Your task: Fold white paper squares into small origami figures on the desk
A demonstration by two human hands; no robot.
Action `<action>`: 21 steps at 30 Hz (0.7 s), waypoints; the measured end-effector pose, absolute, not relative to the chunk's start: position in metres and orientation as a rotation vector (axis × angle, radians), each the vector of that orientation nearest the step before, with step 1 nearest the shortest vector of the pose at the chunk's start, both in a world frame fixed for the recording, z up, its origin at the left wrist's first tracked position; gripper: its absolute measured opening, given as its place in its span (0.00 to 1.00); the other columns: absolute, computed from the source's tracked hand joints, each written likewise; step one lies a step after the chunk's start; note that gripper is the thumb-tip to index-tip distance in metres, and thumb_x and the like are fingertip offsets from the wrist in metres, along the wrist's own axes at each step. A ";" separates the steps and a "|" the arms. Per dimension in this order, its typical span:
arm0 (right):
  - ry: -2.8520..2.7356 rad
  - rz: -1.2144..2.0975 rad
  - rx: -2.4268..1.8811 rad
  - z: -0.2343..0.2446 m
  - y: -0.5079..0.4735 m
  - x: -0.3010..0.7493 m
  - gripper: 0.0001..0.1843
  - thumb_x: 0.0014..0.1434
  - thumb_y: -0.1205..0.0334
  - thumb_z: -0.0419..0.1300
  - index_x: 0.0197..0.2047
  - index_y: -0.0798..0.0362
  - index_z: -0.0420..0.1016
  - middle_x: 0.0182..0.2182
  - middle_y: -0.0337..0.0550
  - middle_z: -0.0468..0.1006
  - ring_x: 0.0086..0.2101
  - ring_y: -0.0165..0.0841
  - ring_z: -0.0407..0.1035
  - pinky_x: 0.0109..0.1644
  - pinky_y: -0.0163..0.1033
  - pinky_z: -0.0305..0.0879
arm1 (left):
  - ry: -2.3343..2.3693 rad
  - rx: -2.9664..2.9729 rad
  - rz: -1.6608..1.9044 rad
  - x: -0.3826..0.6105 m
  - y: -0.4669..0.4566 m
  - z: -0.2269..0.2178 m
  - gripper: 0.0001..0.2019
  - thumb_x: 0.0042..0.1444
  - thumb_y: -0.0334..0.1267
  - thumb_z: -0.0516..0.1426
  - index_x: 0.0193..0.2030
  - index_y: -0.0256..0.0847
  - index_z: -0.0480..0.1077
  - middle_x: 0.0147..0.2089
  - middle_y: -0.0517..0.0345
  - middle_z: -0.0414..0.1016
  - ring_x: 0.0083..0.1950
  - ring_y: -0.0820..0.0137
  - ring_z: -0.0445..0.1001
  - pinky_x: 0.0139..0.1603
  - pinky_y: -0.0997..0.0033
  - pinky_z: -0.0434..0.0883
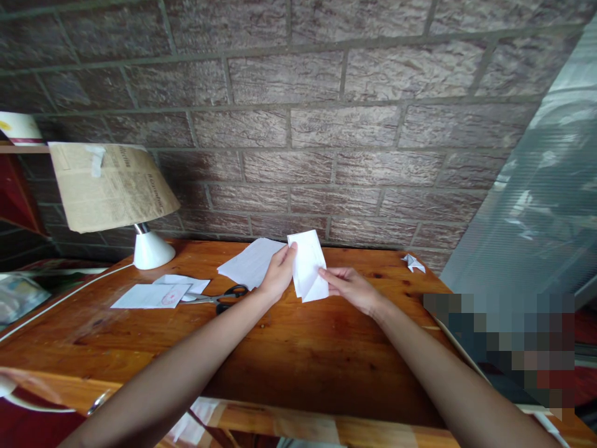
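Observation:
Above the middle of the wooden desk, a folded sheet of white paper [308, 261] is held up between both hands. My left hand [278, 270] pinches its left edge, thumb on the near face. On the right side, my right hand [351, 285] grips the lower edge between thumb and fingers. A crease and a slanted flap show on the paper's lower half. Behind my left hand lies a stack of white sheets [252, 261]. Scissors [221, 297] with black handles rest left of my left forearm, their blades by some paper slips [149, 296], one with a red stamp.
A lamp [153, 250] with a newspaper-covered shade stands at the back left, its white cord running along the desk [298, 361]. A small folded paper piece [413, 264] sits at the back right. A brick wall [317, 124] rises behind; a blurred-out object [508, 348] is at right.

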State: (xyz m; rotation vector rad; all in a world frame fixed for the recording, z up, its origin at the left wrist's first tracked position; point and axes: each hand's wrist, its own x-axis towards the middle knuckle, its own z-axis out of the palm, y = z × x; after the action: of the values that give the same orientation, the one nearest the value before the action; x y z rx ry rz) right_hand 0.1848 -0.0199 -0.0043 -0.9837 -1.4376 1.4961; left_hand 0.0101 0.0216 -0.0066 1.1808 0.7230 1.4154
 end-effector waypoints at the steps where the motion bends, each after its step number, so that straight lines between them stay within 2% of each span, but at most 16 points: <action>1: -1.469 1.489 -0.997 -0.006 -0.021 0.183 0.26 0.51 0.41 0.65 0.41 0.56 0.82 0.34 0.46 0.83 0.35 0.34 0.77 0.48 0.43 0.71 | 0.744 1.194 1.435 0.011 0.020 -0.007 0.25 0.51 0.59 0.60 0.42 0.36 0.74 0.37 0.54 0.80 0.37 0.66 0.75 0.39 0.71 0.70; 5: -1.557 1.428 -1.045 -0.009 -0.021 0.178 0.28 0.49 0.38 0.64 0.39 0.55 0.83 0.34 0.47 0.83 0.36 0.36 0.77 0.47 0.43 0.72 | 0.788 1.303 1.448 0.014 0.014 -0.006 0.23 0.54 0.56 0.59 0.47 0.39 0.72 0.42 0.55 0.79 0.40 0.66 0.74 0.41 0.71 0.69; 9: -1.646 1.332 -1.076 -0.010 -0.018 0.181 0.26 0.51 0.38 0.63 0.36 0.55 0.84 0.32 0.45 0.83 0.32 0.34 0.76 0.42 0.41 0.71 | 0.768 1.408 1.451 0.016 0.008 -0.005 0.20 0.54 0.51 0.61 0.46 0.40 0.71 0.42 0.56 0.78 0.42 0.65 0.74 0.43 0.71 0.69; 15: -1.776 1.068 -1.145 -0.007 -0.019 0.184 0.24 0.50 0.39 0.65 0.25 0.55 0.82 0.22 0.40 0.79 0.23 0.31 0.68 0.30 0.35 0.64 | 0.761 1.434 1.434 0.020 0.005 -0.006 0.18 0.53 0.46 0.63 0.47 0.39 0.71 0.42 0.55 0.78 0.42 0.65 0.74 0.44 0.70 0.70; 18: -1.764 1.124 -1.103 0.000 -0.018 0.187 0.23 0.49 0.40 0.65 0.27 0.55 0.83 0.23 0.39 0.79 0.24 0.31 0.68 0.30 0.35 0.63 | 0.752 1.420 1.414 0.022 0.003 -0.007 0.17 0.54 0.46 0.62 0.47 0.40 0.71 0.42 0.55 0.78 0.41 0.65 0.75 0.43 0.70 0.70; 21: -1.626 1.197 -1.014 0.010 -0.015 0.195 0.22 0.51 0.41 0.64 0.33 0.54 0.83 0.27 0.40 0.80 0.28 0.31 0.70 0.32 0.34 0.65 | 0.742 1.409 1.346 0.024 0.002 -0.008 0.17 0.54 0.47 0.62 0.47 0.40 0.72 0.42 0.54 0.79 0.41 0.65 0.75 0.41 0.69 0.71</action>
State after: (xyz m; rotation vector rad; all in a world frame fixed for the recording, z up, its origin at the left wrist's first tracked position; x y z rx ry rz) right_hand 0.1954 -0.0150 0.0097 -1.0137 -1.6262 1.1969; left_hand 0.0244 0.0016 -0.0079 1.4094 0.7425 1.3457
